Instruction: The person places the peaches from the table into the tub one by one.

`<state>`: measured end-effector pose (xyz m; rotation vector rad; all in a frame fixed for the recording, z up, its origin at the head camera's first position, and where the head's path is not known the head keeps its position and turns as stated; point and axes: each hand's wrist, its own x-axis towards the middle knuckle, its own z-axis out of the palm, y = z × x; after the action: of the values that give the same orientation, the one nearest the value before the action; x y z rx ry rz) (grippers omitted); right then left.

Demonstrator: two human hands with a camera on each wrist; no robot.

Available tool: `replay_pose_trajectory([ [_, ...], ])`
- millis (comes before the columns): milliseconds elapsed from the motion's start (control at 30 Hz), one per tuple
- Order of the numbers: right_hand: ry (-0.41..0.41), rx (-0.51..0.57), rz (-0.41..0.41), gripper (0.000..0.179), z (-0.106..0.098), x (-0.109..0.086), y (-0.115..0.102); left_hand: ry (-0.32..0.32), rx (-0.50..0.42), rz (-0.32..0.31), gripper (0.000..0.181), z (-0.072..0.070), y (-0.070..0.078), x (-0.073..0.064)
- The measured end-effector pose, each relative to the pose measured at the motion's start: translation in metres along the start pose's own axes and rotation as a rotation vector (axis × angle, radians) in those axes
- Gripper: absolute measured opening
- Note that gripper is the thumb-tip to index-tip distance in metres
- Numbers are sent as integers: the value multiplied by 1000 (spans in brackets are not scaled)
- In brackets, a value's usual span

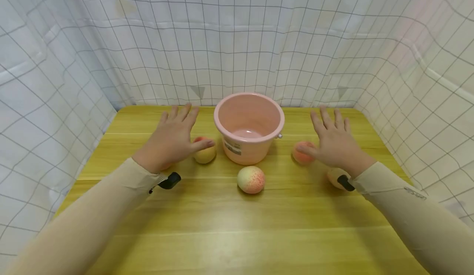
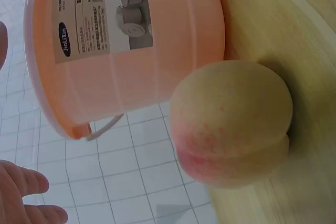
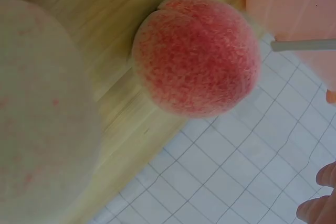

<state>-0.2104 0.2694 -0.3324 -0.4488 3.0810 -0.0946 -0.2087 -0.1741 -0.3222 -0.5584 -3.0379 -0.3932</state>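
My left hand [image 1: 168, 139] is held with fingers spread over the left of the table, holding nothing. Its thumb overlaps a yellow-red peach [image 1: 205, 155] in the head view; the left wrist view shows this peach [image 2: 231, 124] large beside the bucket. Mostly hidden under that hand is another peach. My right hand [image 1: 335, 143] is likewise spread out, its thumb across a pink-red peach [image 1: 302, 156]. Below its wrist lies a pale peach [image 1: 335, 177], partly covered by a black strap piece. Between the hands stands a pink bucket [image 1: 248, 153], with nothing inside.
One more peach [image 1: 251, 180], pale with red speckles, lies in front of the bucket. Everything rests on a yellow wooden table [image 1: 229, 234]. White grid-patterned curtains [image 1: 244, 40] hang behind the table and along both sides. The bucket's handle [image 3: 304, 45] shows in the right wrist view.
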Motion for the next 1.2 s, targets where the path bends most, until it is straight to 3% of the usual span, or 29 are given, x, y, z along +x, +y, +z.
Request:
replay_pose_trajectory([
  [300, -68, 16, 0, 110, 3, -13, 13, 9, -101, 20, 109, 6, 18, 14],
  [600, -120, 235, -16, 112, 8, -34, 43, 40, -279, 50, 109, 16, 33, 31],
  [800, -158, 359, -55, 116, 19, -47, 65, 57, -378, 55, 112, 26, 35, 38],
  [1200, -163, 453, -67, 132, 46, -67, 86, 33, -446, 27, 121, 38, 36, 40],
])
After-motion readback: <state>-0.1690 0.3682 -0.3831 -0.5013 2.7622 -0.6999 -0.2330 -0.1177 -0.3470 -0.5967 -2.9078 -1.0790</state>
